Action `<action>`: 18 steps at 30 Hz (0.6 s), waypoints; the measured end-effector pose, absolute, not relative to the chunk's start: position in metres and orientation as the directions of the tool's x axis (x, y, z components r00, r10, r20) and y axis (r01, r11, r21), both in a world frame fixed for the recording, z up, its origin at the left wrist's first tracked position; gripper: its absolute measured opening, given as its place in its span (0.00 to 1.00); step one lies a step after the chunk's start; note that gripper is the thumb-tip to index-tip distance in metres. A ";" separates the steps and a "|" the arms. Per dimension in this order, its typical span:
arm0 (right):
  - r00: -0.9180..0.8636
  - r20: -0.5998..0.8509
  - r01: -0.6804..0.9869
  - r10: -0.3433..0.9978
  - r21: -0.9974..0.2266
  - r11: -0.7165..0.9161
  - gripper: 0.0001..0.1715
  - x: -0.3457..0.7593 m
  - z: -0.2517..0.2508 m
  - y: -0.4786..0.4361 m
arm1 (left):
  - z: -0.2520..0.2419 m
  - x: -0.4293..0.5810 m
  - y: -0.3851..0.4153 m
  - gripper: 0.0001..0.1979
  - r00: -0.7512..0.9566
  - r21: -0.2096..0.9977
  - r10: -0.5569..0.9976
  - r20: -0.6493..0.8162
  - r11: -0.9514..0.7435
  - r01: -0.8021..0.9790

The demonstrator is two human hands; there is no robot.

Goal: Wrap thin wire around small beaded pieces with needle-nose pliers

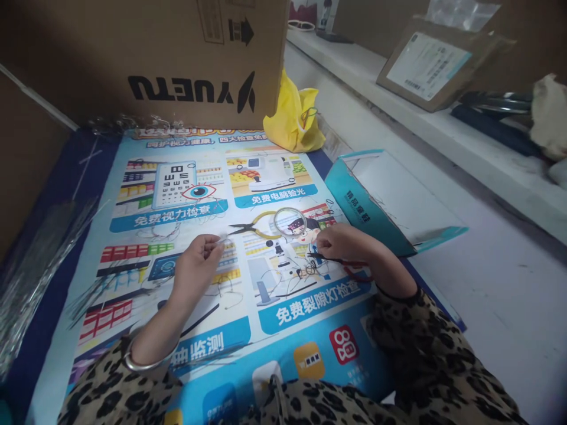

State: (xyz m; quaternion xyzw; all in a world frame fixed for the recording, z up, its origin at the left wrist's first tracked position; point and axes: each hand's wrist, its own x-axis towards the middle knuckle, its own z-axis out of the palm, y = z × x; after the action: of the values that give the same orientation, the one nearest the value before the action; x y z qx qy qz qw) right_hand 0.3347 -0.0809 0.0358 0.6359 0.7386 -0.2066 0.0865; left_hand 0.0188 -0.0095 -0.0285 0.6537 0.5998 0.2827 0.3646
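Note:
My left hand [204,257] is pinched together over the printed poster [283,327], its fingertips close on something small and pale that I cannot make out. Just right of those fingertips lie pliers with yellow handles [261,225], jaws pointing left. A roll of thin wire [290,222] rests against the handles. Curled closed, my right hand [339,242] is above the right part of the poster; what it holds, if anything, is hidden. Below it lies a tool with red handles [358,270], partly covered by the wrist. Thin dark wire pieces [308,270] are scattered beside it.
A large cardboard box [177,53] stands at the back, with a yellow bag [295,118] at its right corner. An open teal box [361,198] is on the right. Bundles of thin strands lie at the left. A wrapped parcel [429,65] sits on the white ledge.

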 end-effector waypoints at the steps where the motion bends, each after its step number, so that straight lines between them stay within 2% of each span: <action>1: -0.178 -0.386 0.971 0.905 -0.219 0.098 0.07 0.336 0.036 -0.081 | -0.029 0.019 -0.010 0.17 0.121 0.824 0.991 -0.062 -0.018 0.567; 5: -0.184 -0.364 0.943 0.913 -0.326 0.060 0.06 0.341 0.041 -0.083 | -0.030 0.019 -0.010 0.17 0.125 0.840 0.991 -0.041 -0.033 0.541; 7: -0.191 -0.379 0.942 0.905 -0.330 0.061 0.07 0.342 0.043 -0.084 | -0.030 0.019 -0.011 0.17 0.124 0.847 0.991 -0.040 -0.032 0.531; 13: -0.183 -0.398 0.967 0.899 -0.236 0.093 0.05 0.336 0.039 -0.084 | -0.029 0.019 -0.011 0.16 0.099 0.880 0.994 -0.050 -0.002 0.475; 18: -0.242 -0.410 0.932 0.879 -0.349 0.094 0.05 0.335 0.036 -0.080 | -0.027 0.021 -0.011 0.14 0.088 0.906 0.992 -0.092 0.046 0.421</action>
State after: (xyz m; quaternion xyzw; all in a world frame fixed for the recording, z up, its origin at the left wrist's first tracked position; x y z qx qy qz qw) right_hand 0.3352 -0.0795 0.0361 0.6136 0.7382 -0.2761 0.0480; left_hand 0.0206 -0.0115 -0.0273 0.6031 0.5856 0.3363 0.4245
